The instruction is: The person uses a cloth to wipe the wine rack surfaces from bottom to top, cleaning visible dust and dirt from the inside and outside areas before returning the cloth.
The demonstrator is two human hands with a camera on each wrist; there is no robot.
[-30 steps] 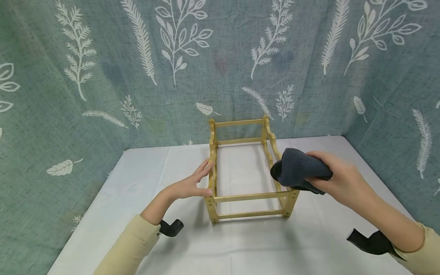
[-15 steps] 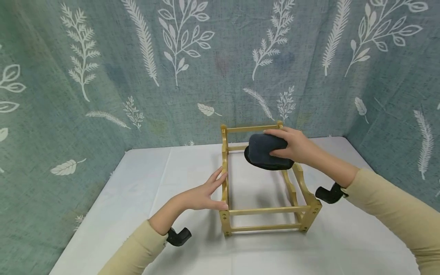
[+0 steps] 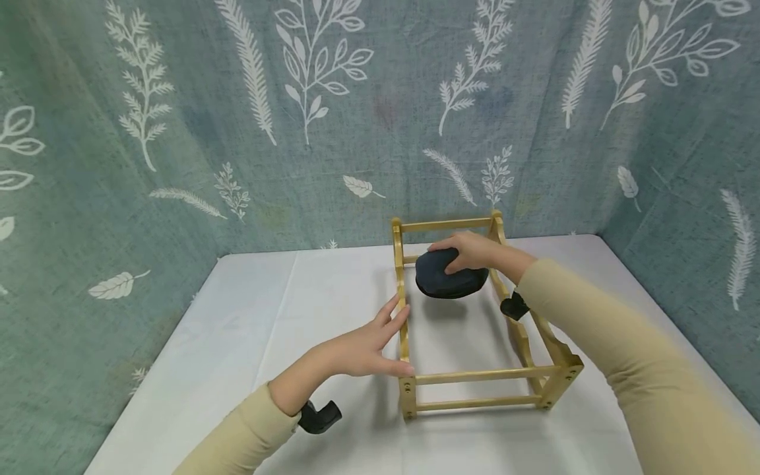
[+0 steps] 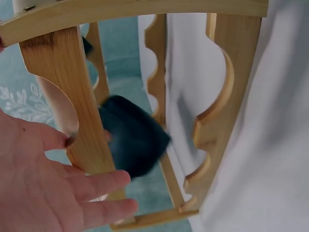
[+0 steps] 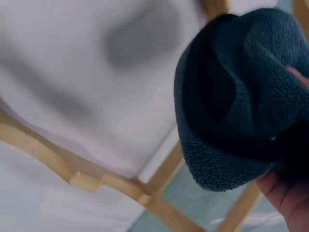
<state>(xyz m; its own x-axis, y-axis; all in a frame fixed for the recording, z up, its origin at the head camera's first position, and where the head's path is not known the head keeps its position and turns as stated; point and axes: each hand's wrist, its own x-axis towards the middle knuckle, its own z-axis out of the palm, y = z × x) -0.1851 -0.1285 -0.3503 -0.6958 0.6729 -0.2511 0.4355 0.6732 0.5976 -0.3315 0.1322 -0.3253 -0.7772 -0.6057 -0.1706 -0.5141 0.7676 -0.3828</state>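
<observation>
A wooden rack (image 3: pixel 475 377) with notched side boards stands on the table. My left hand (image 3: pixel 371 346) is at its left side, fingers spread and fairly straight, fingertips on the side rail and thumb at the front corner. In the left wrist view, the fingers (image 4: pixel 99 186) lie across a notched board (image 4: pixel 79 92). My right hand (image 3: pixel 472 253) pinches a dark blue folded cloth (image 3: pixel 445 280) with a fuzzy, towel-like pile. The cloth hangs inside the frame, toward the back, above the tabletop. In the right wrist view, the cloth's (image 5: pixel 203 164) folds curl around a dark hollow.
A white cloth covers the table (image 3: pixel 320 290). Behind and beside it hangs a blue-green curtain (image 3: pixel 380 165) printed with white leaves. Black camera mounts (image 3: pixel 320 417) sit on both wrists. The rack's right side board (image 3: pixel 549 340) passes beneath my right forearm.
My right hand has carried the cloth leftward and lower, from the rack's right side to inside its frame. The rack has shifted right and nearer, with my left hand moving along with it.
</observation>
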